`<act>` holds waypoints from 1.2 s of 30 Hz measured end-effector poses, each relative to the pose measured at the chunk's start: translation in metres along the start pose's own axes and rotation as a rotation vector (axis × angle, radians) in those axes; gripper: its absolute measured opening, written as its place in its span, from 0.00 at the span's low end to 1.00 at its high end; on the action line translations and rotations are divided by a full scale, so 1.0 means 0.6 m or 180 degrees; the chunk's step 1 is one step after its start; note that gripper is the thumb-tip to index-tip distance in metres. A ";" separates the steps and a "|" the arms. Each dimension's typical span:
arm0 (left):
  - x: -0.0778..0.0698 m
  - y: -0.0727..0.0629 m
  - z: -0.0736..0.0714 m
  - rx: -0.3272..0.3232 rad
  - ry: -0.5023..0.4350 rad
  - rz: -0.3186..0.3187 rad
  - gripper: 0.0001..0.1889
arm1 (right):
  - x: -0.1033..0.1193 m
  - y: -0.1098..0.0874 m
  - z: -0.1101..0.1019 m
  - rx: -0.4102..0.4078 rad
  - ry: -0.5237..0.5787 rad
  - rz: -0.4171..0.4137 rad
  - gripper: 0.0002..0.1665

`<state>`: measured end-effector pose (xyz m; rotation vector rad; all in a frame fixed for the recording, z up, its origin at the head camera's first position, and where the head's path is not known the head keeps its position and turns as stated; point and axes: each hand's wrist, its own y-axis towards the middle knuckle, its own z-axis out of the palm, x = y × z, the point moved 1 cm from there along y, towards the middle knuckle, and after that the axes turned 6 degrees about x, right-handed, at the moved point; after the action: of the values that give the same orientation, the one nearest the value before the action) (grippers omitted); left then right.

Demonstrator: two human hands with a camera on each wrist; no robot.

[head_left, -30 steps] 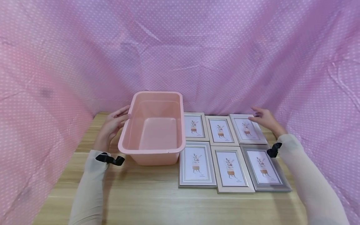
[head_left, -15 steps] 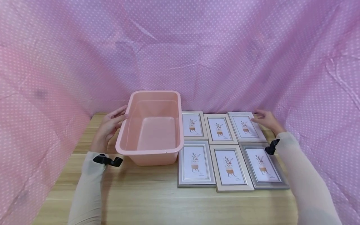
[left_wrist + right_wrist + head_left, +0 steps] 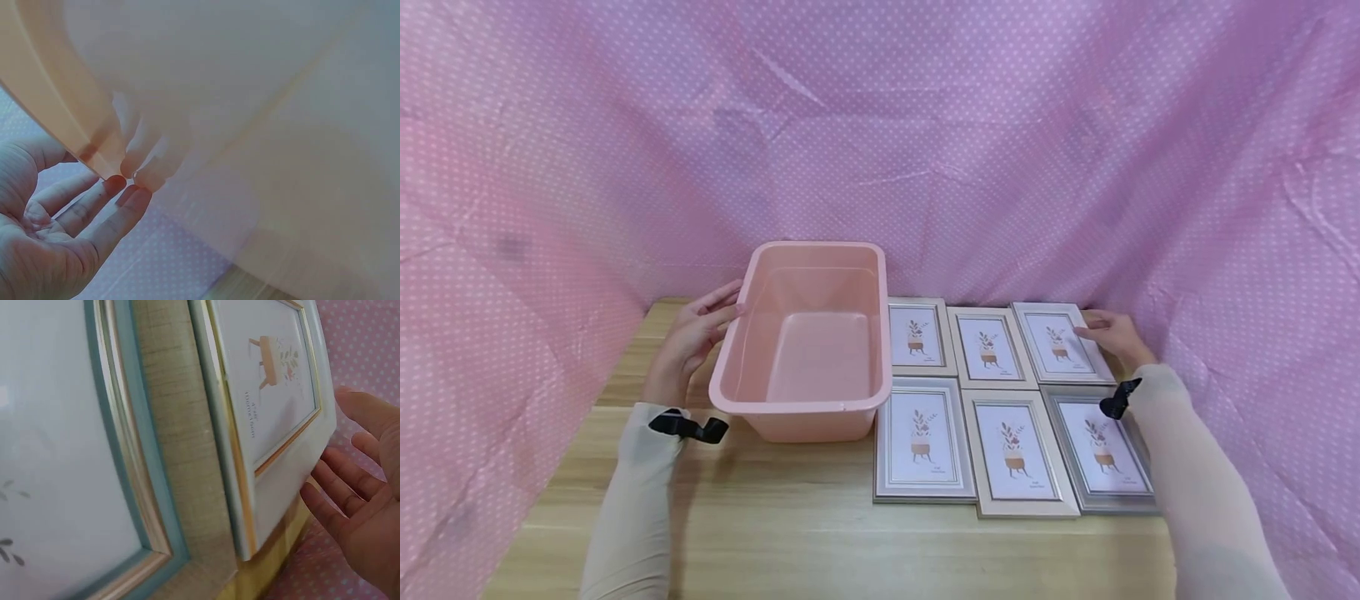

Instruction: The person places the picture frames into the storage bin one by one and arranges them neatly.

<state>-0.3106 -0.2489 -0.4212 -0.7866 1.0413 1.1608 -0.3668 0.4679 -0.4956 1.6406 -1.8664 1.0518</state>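
Note:
A pink plastic basin (image 3: 805, 421) stands on the table, left of the picture frames. At its left side is my left hand (image 3: 694, 333); in the left wrist view its fairly straight fingertips (image 3: 140, 197) touch the outer wall under the rim. Several picture frames lie face up in two rows, each showing a plant print. My right hand (image 3: 1116, 335) is at the right edge of the far-right white frame (image 3: 1060, 343). In the right wrist view the thumb is spread from the fingers (image 3: 331, 481), which are at the frame's edge; firm contact is unclear.
The grey frame (image 3: 1103, 505) lies nearest in the right column, partly under my right forearm. A beige frame (image 3: 1030, 507) and a white one (image 3: 925, 497) lie beside it. Pink dotted cloth (image 3: 880, 150) surrounds the wooden table (image 3: 790, 533).
My right hand has come down from above the far-right white frame to its right edge. The left hand stays at the basin, and the frames have not moved on the table.

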 end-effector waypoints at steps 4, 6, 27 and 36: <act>0.000 0.001 -0.001 -0.0011 -0.0019 -0.0007 0.33 | -0.012 0.002 0.001 -0.0028 -0.0040 0.0082 0.44; 0.001 0.002 -0.002 -0.0018 -0.0019 -0.0027 0.35 | -0.015 0.001 0.002 -0.0037 -0.0084 0.0016 0.43; 0.005 -0.001 0.001 -0.0046 0.0050 -0.0054 0.36 | -0.024 0.010 0.010 -0.0230 -0.0156 -0.0245 0.37; 0.006 0.002 -0.002 -0.0055 0.0122 -0.0025 0.36 | -0.020 0.011 0.020 -0.0295 -0.0294 -0.0089 0.36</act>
<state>-0.3120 -0.2484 -0.4250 -0.8287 1.0602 1.1532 -0.3690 0.4666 -0.5137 1.6824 -1.9148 0.8784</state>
